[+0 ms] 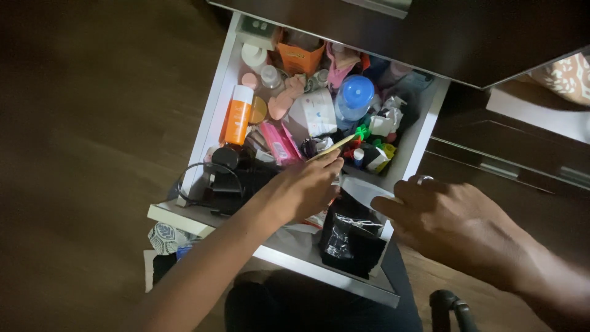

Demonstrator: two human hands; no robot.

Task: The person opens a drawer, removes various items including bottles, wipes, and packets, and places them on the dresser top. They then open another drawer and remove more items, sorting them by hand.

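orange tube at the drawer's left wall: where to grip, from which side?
Grip the orange tube across its mid-body, fingers coming from above. It lies flat, white cap pointing to the drawer's back, close beside the left wall, so a sideways approach looks blocked; its top face is exposed.

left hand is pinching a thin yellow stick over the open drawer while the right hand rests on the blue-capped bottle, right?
Not quite. In the head view the right hand rests at the near right edge of the white drawer, well apart from the blue-capped bottle at the back. The rest holds: the left hand pinches the thin yellow stick over the open drawer.
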